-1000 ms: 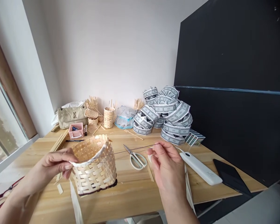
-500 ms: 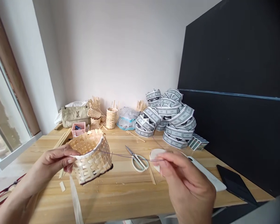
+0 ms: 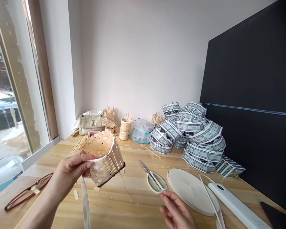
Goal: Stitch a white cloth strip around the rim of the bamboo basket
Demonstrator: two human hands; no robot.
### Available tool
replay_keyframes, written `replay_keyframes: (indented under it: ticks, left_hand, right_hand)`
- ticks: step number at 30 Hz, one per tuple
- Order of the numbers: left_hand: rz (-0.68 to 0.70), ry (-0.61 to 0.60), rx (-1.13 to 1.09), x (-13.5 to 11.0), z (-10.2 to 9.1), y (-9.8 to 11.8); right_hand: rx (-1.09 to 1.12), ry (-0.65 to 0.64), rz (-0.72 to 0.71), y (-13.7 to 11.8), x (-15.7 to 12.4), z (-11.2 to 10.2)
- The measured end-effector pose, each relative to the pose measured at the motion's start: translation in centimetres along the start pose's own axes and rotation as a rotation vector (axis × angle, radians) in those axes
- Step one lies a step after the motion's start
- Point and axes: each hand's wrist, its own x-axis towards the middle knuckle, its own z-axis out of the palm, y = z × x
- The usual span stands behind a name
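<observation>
On my feed the left hand clamps a tilted woven bamboo basket by its white-bound rim, above the left side of the wooden tabletop, with a flat white strip dangling below. The right hand sits at the bottom of the view, its grip drawn nearly together; I cannot tell whether it pinches anything. Just beyond it lie white-handled scissors and a smooth pale oval board, beside a long white plastic device. Banded paper coils heap toward the back edge; red-framed glasses lie by the left edge.
</observation>
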Motion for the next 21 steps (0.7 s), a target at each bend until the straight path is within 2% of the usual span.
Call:
replay_keyframes:
  ticks: [1, 3, 5, 6, 8, 10, 12, 15, 19, 21]
  left_hand:
    - [0.01, 0.002, 0.01, -0.1, 0.2, 0.1]
    - [0.023, 0.006, 0.016, -0.2, 0.7, 0.2]
    - [0.015, -0.01, 0.001, -0.3, 1.4, 0.3]
    - [0.009, -0.023, -0.012, -0.4, 1.8, 0.3]
    - [-0.002, -0.049, -0.036, -0.6, 2.4, 0.4]
    - [-0.013, -0.058, -0.052, -0.7, 2.8, 0.5]
    - [-0.022, -0.053, -0.061, -1.0, 2.9, 0.5]
    - [-0.043, -0.065, -0.069, -1.2, 2.9, 0.3]
    - [-0.077, -0.066, -0.078, -1.1, 3.2, 0.1]
    - [-0.093, -0.083, -0.078, -1.0, 3.5, 0.0]
  right_hand:
    - [-0.076, 0.045, -0.149, -0.7, -0.3, 0.6]
    - [-0.279, 0.029, -0.545, -2.3, -1.2, 2.6]
    - [-0.505, -0.145, -0.983, -3.9, -2.2, 5.4]
    - [-0.563, -0.185, -1.164, -4.5, -2.7, 6.9]
    - [-0.636, -0.286, -1.381, -5.5, -3.2, 9.6]
    - [-0.727, -0.352, -1.521, -5.9, -3.3, 11.6]
    - [-0.8, -0.389, -1.608, -6.1, -3.0, 12.7]
    - [-0.833, -0.419, -1.658, -6.1, -2.4, 13.0]
    - [-0.858, -0.391, -1.755, -5.9, -1.9, 12.8]
    - [-0.84, -0.443, -1.801, -5.3, -2.1, 12.8]
